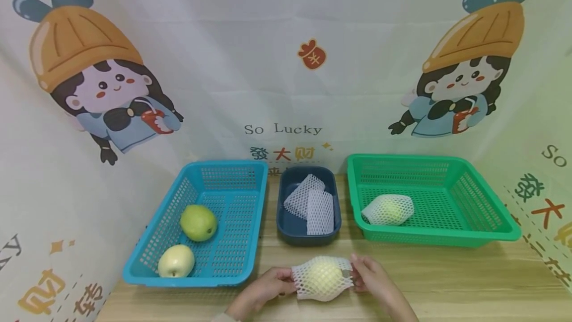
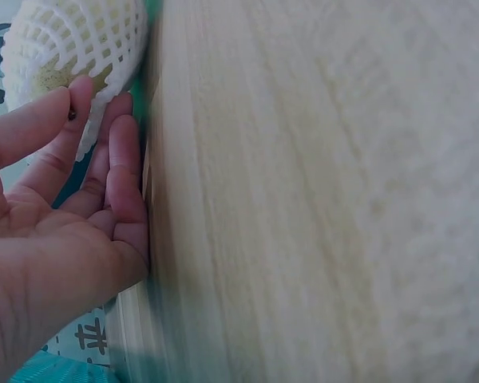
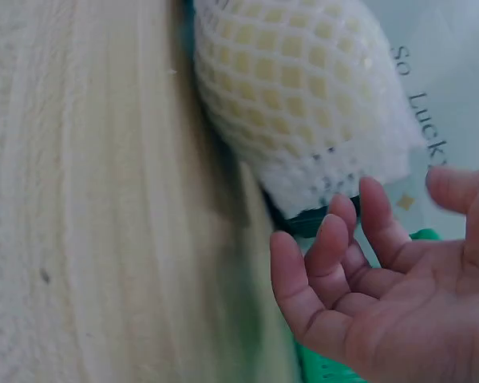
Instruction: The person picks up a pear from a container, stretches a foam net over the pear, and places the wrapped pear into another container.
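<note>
A pale-yellow fruit in a white foam net (image 1: 322,278) is low over the front of the wooden table, between both hands. My left hand (image 1: 270,287) is at the net's left end; in the left wrist view its thumb and curled fingers (image 2: 57,159) take the loose net edge. At the other end is my right hand (image 1: 373,280), its fingers loosely bent. The right wrist view shows that thumb well apart from the fingers (image 3: 287,263), whose tips are close beside the net's open end. Whether they touch it I cannot tell.
The blue basket (image 1: 260,222) on the left holds a green fruit (image 1: 198,222) and a pale-yellow one (image 1: 176,261). Folded foam nets (image 1: 320,212) lie in a dark-blue tray (image 1: 286,230) at centre. One netted fruit (image 1: 390,209) lies in the green basket (image 1: 447,235). A printed curtain (image 1: 214,39) hangs behind.
</note>
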`<action>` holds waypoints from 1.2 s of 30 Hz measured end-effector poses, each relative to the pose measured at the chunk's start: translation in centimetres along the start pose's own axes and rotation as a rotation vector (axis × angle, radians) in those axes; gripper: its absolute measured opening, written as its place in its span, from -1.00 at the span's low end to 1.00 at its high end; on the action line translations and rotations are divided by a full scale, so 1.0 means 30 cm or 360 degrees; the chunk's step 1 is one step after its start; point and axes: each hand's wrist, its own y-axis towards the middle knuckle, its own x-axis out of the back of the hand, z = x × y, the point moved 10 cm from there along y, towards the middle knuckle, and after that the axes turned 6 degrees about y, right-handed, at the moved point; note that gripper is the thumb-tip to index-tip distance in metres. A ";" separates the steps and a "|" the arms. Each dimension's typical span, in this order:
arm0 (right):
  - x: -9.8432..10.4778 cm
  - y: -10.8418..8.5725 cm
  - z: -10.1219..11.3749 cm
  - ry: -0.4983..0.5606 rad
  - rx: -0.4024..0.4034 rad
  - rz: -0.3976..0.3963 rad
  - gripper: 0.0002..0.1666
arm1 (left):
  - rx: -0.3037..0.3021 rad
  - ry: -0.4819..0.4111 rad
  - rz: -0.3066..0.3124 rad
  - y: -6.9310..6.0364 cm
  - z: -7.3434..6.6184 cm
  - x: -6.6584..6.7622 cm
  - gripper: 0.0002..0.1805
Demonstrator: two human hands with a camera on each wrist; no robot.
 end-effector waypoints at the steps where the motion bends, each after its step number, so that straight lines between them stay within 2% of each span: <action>1: -0.004 -0.008 0.017 -0.0075 0.0036 0.0027 -0.59 | 0.0006 0.0001 -0.0008 0.000 0.001 0.001 -0.72; 6: -0.041 -0.051 0.087 -0.0368 0.0302 0.0269 -0.62 | 0.0020 0.0002 -0.0034 -0.005 -0.005 0.004 -0.72; 8: -0.043 -0.062 0.101 -0.0405 0.0379 0.0292 -0.67 | 0.0016 -0.0001 -0.0037 -0.008 -0.008 0.004 -0.70; 11: -0.034 -0.067 0.111 -0.0429 0.0413 0.0236 -0.74 | 0.0002 -0.0015 -0.0026 -0.011 -0.014 0.001 -0.66; 17: -0.007 -0.070 0.129 -0.0425 0.0403 0.0021 -0.79 | -0.0032 -0.0042 0.0011 -0.016 -0.024 0.000 -0.63; 24: -0.010 -0.061 0.132 -0.0280 0.0403 -0.0073 -0.65 | -0.0030 -0.0015 0.0008 -0.014 -0.020 0.000 -0.65; 26: -0.011 -0.056 0.127 -0.0284 0.0413 -0.0094 -0.64 | -0.0028 -0.0006 0.0008 -0.011 -0.017 -0.002 -0.65; 31: -0.006 -0.053 0.123 -0.0394 0.0417 -0.0185 -0.85 | -0.0033 0.0011 0.0020 -0.013 -0.016 -0.004 -0.65; 36: 0.002 -0.063 0.140 -0.0440 0.0448 -0.0246 -0.93 | -0.0050 -0.0002 0.0024 -0.016 -0.021 -0.004 -0.68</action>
